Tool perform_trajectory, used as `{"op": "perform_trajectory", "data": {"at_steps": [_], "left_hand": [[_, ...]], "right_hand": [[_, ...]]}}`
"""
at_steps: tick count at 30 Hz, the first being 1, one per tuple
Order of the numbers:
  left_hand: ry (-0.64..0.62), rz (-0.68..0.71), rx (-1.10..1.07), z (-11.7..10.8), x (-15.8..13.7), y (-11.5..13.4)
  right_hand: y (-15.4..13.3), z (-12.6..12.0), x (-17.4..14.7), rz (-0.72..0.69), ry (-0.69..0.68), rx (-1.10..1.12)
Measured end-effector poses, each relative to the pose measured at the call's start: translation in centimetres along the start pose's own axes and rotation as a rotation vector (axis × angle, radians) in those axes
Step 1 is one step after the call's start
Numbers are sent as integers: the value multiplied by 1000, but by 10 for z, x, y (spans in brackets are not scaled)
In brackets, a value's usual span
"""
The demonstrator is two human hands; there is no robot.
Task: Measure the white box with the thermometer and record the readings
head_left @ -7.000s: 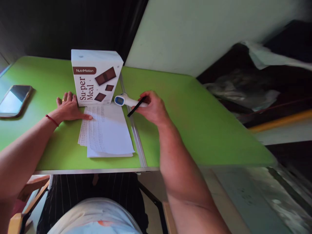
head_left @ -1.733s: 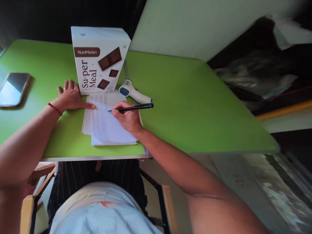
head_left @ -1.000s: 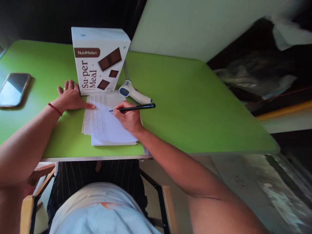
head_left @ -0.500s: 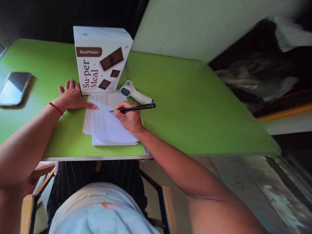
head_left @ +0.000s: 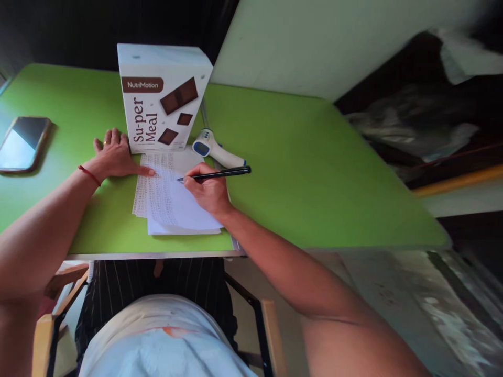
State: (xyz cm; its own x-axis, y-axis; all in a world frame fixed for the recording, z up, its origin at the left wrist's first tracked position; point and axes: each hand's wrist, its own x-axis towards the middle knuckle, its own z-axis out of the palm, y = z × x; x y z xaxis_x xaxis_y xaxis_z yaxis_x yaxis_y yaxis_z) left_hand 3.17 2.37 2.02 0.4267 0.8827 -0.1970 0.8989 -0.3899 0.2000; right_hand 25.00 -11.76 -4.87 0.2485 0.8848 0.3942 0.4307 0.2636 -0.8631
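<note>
A black pen [head_left: 226,173] is pinched in my right hand [head_left: 210,192], its tip at the paper. That hand rests on a small stack of white sheets [head_left: 184,214], whose left part is covered in columns of small handwriting too fine to read. My left hand [head_left: 116,156] lies flat with fingers spread, mostly on the green table, its thumb across the sheets' left side. Right behind the sheets stands a white box [head_left: 143,112] printed "NutriMotion Su-per Meal". A white and blue handheld thermometer [head_left: 218,151] lies just beyond my right hand.
On the left of the green table [head_left: 306,173] lies a phone [head_left: 24,144], screen up. Behind the table is a pale wall [head_left: 283,47]. Plastic-wrapped items [head_left: 412,125] sit on a dark shelf at right. Chair armrests [head_left: 272,335] flank my lap.
The view has shifted very slightly. Both hands, the pen and the sheets hold practically the same places.
</note>
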Motion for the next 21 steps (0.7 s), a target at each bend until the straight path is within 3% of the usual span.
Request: {"op": "perform_trajectory", "data": {"at_steps": [13, 21], "left_hand": [[-5, -19, 3, 0, 1, 0], [-3, -6, -9, 1, 2, -3]], "right_hand": [[1, -1, 0, 2, -29, -44], [1, -4, 1, -53, 39, -37]]}}
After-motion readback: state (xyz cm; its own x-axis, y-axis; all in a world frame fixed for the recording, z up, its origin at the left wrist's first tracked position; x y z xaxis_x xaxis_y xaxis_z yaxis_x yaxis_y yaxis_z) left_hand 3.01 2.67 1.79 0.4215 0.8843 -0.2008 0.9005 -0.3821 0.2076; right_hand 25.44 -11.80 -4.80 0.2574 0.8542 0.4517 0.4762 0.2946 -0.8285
